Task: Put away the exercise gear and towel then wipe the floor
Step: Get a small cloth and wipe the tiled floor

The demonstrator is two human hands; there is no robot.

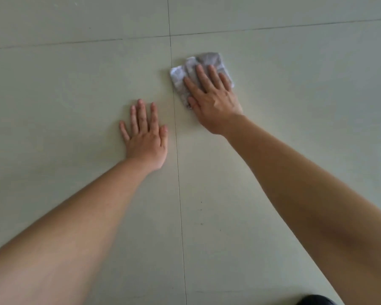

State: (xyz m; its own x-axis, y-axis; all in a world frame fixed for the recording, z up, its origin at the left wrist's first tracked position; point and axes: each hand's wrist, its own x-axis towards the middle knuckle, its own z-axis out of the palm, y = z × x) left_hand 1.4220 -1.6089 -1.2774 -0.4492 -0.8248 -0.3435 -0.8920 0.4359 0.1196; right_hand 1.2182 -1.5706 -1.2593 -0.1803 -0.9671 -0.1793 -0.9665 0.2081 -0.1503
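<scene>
The fingers (210,79) of the right hand (211,100) were observed extended and slightly spread, pressed flat on a folded grey cloth (204,62); nothing was clenched or gripped, the cloth being pinned under palm and fingers only. The cloth was found lying on the floor directly beneath these fingers, its far edge showing beyond the fingertips and its near corner beside the thumb. Its long axis was noted running diagonally, from the thumb side up toward the far edge past the little finger. The cloth appeared rumpled and layered.

The fingers (141,115) of the left hand (146,139) were recorded released and flat, splayed on bare floor, holding nothing. This hand was placed nearer the person than the cloth and well apart from it, across a tile joint (176,150).

The floor (75,84) was seen as pale, smooth tile, with thin dark joints crossing beyond both sets of fingertips. A few small dark specks were noted on the tile between the forearms. A dark object (316,300), unidentifiable, was cut off at the lower edge.
</scene>
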